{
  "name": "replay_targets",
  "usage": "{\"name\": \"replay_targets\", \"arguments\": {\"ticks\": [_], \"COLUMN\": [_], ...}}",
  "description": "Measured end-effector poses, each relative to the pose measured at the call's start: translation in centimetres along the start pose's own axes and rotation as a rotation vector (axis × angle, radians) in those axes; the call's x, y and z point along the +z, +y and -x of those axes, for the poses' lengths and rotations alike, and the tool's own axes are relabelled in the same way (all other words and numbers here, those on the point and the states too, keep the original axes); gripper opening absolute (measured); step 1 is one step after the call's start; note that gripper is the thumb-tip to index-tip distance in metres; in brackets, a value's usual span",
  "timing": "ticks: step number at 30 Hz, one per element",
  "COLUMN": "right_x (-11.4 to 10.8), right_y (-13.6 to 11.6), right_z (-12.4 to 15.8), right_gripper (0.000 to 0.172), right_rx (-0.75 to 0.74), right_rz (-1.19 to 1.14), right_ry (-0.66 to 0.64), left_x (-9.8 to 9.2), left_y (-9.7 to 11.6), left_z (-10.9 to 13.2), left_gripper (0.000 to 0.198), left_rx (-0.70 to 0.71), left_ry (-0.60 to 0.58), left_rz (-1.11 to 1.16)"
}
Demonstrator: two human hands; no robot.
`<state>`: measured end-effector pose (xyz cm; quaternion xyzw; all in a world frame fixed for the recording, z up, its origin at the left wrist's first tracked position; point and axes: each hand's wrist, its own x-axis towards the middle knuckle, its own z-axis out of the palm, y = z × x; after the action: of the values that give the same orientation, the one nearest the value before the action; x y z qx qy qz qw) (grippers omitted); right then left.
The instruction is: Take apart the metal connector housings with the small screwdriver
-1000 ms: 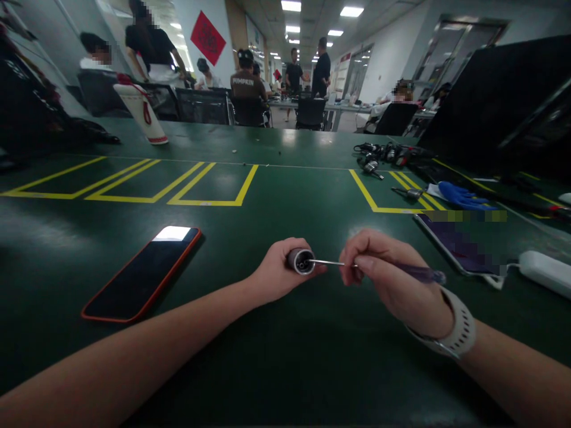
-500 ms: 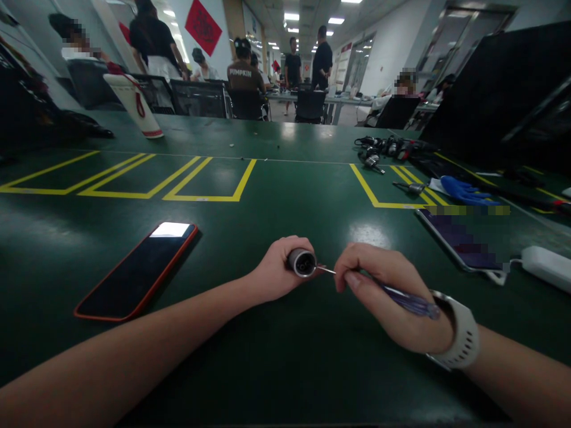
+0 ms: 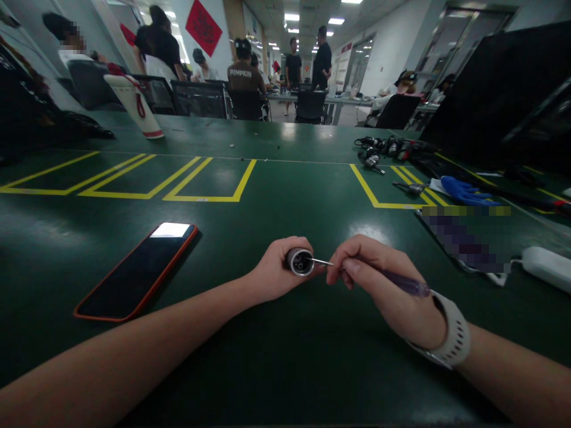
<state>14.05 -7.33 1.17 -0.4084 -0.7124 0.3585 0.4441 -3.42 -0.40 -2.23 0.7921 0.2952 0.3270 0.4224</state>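
Observation:
My left hand (image 3: 279, 267) is closed around a short dark metal cylinder (image 3: 293, 261), its open end turned toward me. Inside the bright rim small dark parts show, too small to name. In my right hand (image 3: 379, 282) is a screwdriver (image 3: 404, 283) with a see-through purple handle, which lies back along the palm. The thin metal shaft points left, and its tip reaches into the mouth of the cylinder. Whether the tip touches anything inside I cannot tell. A pale watch sits on my right wrist.
A phone in an orange case (image 3: 134, 273) lies left on the green table (image 3: 285, 356). At right are another phone (image 3: 464, 244), a white adapter (image 3: 546, 268), a blue glove (image 3: 466, 190) and dark cabled parts (image 3: 383, 148). A white cup (image 3: 136, 107) stands at back left.
My right hand has moved slightly left and up. The screwdriver tip has gone from beside the cylinder's rim into its open end. My left hand has barely shifted.

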Motion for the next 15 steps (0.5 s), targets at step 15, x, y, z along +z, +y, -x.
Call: {"name": "replay_targets", "arguments": {"ticks": [15], "right_x": [0.03], "right_y": [-1.04], "right_z": [0.12], "right_gripper": [0.019], "right_rx": [-0.172], "right_rz": [0.247], "right_ry": [0.019], "left_x": [-0.01], "left_y": [0.18], "left_z": [0.09], "left_gripper": [0.015], "left_rx": [-0.002], "left_ry": [0.000], "left_rz": [-0.098]}}
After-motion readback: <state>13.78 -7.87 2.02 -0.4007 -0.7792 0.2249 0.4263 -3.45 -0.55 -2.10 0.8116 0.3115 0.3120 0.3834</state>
